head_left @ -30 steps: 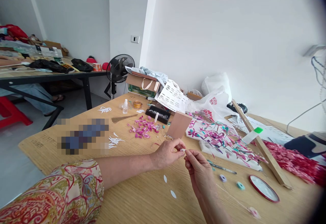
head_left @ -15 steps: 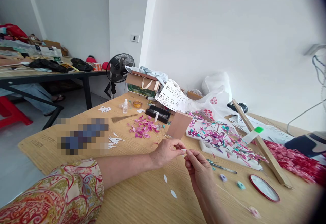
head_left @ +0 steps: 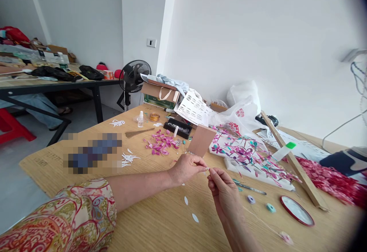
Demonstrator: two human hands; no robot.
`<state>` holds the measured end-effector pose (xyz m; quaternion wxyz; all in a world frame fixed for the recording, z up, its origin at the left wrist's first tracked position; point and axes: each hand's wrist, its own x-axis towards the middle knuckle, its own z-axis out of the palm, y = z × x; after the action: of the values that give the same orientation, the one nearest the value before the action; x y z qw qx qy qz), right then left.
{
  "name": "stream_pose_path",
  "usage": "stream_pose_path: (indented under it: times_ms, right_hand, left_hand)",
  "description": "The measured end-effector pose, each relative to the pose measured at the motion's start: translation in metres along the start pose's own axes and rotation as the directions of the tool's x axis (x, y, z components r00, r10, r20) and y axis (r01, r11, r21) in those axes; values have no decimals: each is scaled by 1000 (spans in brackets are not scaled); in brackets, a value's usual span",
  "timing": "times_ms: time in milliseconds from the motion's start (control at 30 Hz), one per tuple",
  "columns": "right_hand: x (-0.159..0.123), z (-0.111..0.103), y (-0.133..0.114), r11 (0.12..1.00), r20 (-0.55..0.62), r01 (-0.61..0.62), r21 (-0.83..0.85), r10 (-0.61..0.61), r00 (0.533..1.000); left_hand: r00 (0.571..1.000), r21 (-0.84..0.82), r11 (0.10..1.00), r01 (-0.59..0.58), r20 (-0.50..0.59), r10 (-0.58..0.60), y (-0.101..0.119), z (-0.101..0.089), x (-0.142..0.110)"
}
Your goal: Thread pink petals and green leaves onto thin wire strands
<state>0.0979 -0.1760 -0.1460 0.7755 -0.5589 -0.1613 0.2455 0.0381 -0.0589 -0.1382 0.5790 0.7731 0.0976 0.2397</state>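
My left hand [head_left: 187, 170] is closed, thumb and forefinger pinching a tiny white piece [head_left: 207, 169]. My right hand [head_left: 224, 191] meets it there with its fingertips pressed together; what they grip is too small to make out. Below the hands, two white leaf-shaped cutouts, one a petal [head_left: 195, 217], lie flat on the table. A thin pale thread [head_left: 262, 221] runs from beside my right wrist to a pinkish spool [head_left: 286, 238]. A small upright wooden board [head_left: 201, 141] stands just beyond my fingers.
Loose pink petals [head_left: 162, 143] and white strips [head_left: 129, 158] lie left of the board. To the right are purple flower sprays [head_left: 243, 152], tweezers [head_left: 249, 187], thread spools [head_left: 271, 207], a red-rimmed round dish [head_left: 297, 210] and a wooden bar [head_left: 295, 164]. A fan [head_left: 135, 76] stands behind.
The white piece between my fingertips shows less than before. Both hands stay in nearly the same place.
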Motion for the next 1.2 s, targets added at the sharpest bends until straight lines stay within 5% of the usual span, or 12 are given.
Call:
stream_pose_path:
  times_ms: [800, 1000, 1200]
  right_hand:
    - [2, 1, 5, 999, 25, -32, 4, 32, 999]
    - [3, 0, 10, 972, 70, 98, -215, -84, 994]
    - [7, -5, 16, 898, 98, 164, -409, -135, 986]
  left_hand:
    - [1000, 131, 991, -4, 21, 1, 6, -4, 2]
    - [999, 176, 984, 28, 10, -31, 0, -4, 4]
    - [988, 319, 935, -154, 41, 148, 1, -6, 4]
